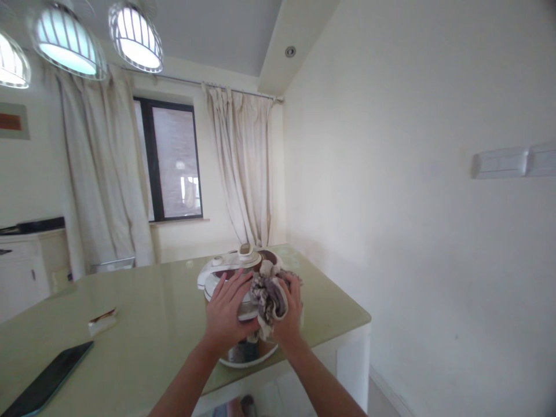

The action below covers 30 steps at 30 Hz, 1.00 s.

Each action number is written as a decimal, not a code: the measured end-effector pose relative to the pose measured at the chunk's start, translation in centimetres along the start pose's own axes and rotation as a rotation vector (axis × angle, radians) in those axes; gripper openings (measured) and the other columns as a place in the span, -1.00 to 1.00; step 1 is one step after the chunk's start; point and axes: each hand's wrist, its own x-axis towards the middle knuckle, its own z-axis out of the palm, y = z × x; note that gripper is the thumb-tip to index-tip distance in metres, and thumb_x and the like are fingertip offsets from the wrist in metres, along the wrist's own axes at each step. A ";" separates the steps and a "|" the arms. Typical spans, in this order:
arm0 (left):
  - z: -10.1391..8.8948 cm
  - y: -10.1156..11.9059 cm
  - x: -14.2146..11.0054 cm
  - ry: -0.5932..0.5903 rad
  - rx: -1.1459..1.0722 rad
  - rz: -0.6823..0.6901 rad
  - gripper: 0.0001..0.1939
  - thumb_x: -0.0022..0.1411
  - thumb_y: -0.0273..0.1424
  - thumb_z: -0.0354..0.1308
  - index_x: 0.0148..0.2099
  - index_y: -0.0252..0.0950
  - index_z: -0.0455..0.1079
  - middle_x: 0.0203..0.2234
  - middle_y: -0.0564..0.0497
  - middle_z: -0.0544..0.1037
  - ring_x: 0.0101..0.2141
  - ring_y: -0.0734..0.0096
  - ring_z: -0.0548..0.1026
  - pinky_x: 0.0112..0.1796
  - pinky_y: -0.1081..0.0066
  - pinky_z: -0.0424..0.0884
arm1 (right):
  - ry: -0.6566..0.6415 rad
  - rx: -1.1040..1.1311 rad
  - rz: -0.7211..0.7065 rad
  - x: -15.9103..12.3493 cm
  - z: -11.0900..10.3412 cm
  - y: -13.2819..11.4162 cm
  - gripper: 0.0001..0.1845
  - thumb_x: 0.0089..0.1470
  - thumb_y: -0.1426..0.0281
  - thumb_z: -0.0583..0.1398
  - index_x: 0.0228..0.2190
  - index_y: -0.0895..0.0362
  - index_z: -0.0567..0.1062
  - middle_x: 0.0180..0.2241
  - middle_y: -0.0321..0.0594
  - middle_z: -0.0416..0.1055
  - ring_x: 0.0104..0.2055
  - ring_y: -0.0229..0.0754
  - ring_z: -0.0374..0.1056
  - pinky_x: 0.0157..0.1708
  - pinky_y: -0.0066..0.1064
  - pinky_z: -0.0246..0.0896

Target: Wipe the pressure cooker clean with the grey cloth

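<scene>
A white and brown electric pressure cooker (232, 260) stands close to the near edge of the green-topped table (156, 324), its lid on. My left hand (228, 315) rests against the cooker's front left side, fingers stretched out and apart. Bunched in my right hand (289, 315) is a grey and cream patterned cloth (268, 295), pressed to the cooker's right front. The thumb of my left hand reaches near the lower part of the cloth. Both hands and the cloth hide much of the cooker's front.
To the left on the table lie a dark flat slab like a tablet (47, 379) and a small white and brown packet (103, 321). A plain wall (412, 231) rises along the right. Curtains (104, 174) and a window (178, 162) are behind; caged lamps (136, 37) hang at upper left.
</scene>
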 end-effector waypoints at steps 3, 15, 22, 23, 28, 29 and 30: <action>0.1 0.1 -0.1 0.013 -0.005 -0.022 -0.26 0.17 -0.21 0.28 0.34 -0.33 0.25 0.20 -0.28 0.55 0.30 -0.13 0.41 0.36 -0.13 0.10 | -0.178 -0.139 0.024 5.5 0.0 -0.3 -0.47 -0.06 0.45 0.31 0.01 0.02 0.59 -0.02 -0.06 0.48 0.06 0.11 0.39 0.13 -0.05 0.30; -0.2 0.7 0.4 0.080 -0.068 -0.040 -0.42 0.16 -0.27 0.35 0.21 -0.26 0.40 0.07 -0.19 0.60 0.04 -0.02 0.52 0.23 -0.09 0.31 | -0.208 -0.156 0.139 5.9 -1.6 1.0 -0.50 -0.11 0.42 0.36 -0.04 0.05 0.58 -0.05 -0.06 0.49 0.02 0.07 0.43 0.08 -0.08 0.35; -0.2 0.6 0.1 0.041 -0.035 -0.061 -0.42 0.18 -0.23 0.35 0.22 -0.24 0.39 0.09 -0.20 0.59 0.05 -0.01 0.52 0.22 -0.05 0.32 | -0.324 -0.127 0.106 7.8 -1.2 1.4 -0.54 -0.07 0.47 0.33 -0.06 0.04 0.60 -0.09 -0.10 0.52 0.00 0.04 0.43 0.10 -0.12 0.34; -0.2 0.6 0.1 0.037 -0.032 -0.065 -0.42 0.19 -0.23 0.35 0.23 -0.23 0.39 0.09 -0.20 0.59 0.06 -0.02 0.51 0.22 -0.05 0.31 | -0.309 -0.113 0.171 8.9 -0.8 2.4 -0.63 -0.06 0.44 0.35 -0.13 0.06 0.60 -0.14 -0.09 0.55 -0.04 0.03 0.45 0.08 -0.12 0.36; -0.1 0.6 0.0 0.037 -0.034 -0.068 -0.43 0.20 -0.22 0.35 0.22 -0.22 0.39 0.09 -0.21 0.58 0.07 -0.02 0.51 0.21 -0.05 0.31 | -0.232 0.004 0.274 9.5 -0.1 5.4 -0.64 -0.05 0.28 0.36 -0.16 0.08 0.60 -0.16 -0.07 0.62 -0.08 0.06 0.52 0.02 -0.07 0.43; -0.1 0.6 0.0 0.040 -0.036 -0.069 -0.43 0.19 -0.23 0.34 0.22 -0.22 0.40 0.09 -0.20 0.58 0.08 -0.02 0.51 0.21 -0.05 0.32 | -0.202 0.020 0.220 8.3 -0.2 5.5 -0.58 -0.05 0.25 0.36 -0.11 0.08 0.59 -0.11 -0.06 0.61 -0.02 0.09 0.51 0.06 -0.04 0.42; 0.0 0.6 0.0 0.041 -0.038 -0.072 -0.43 0.19 -0.23 0.34 0.22 -0.21 0.40 0.09 -0.20 0.58 0.08 -0.02 0.51 0.21 -0.05 0.32 | -0.155 0.036 0.159 6.7 -0.4 5.5 -0.51 -0.05 0.23 0.36 -0.05 0.07 0.59 -0.04 -0.04 0.59 0.05 0.11 0.49 0.12 -0.01 0.39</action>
